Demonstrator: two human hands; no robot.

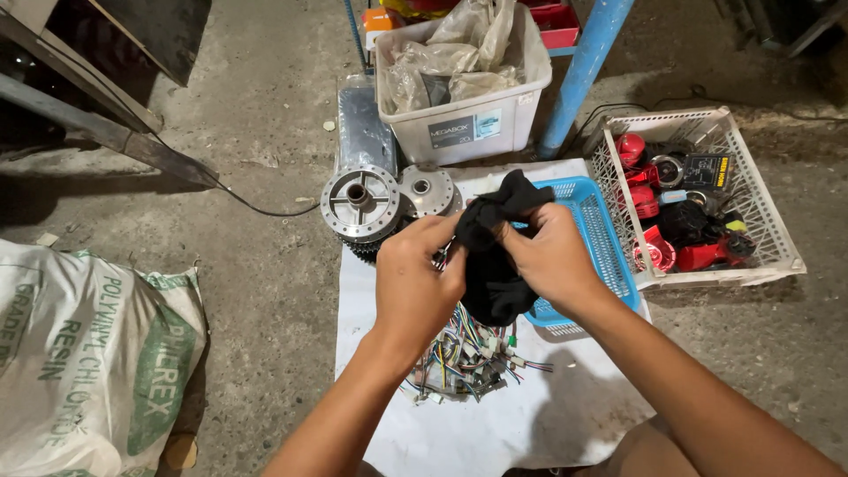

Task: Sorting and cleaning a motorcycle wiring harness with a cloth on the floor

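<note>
White sheet [495,424], blue basket [601,238], black cloth [495,256] in both hands [481,274]

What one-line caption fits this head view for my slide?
Both hands, left hand and right hand, grip a crumpled black cloth above a tangled multicoloured wire harness on a white sheet.

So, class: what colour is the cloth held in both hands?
Black; the cloth shows best in the head view, above the blue basket.

Rough grey concrete floor [265,115], blue metal post [585,71], dark slanted beams [97,124] at left
</note>
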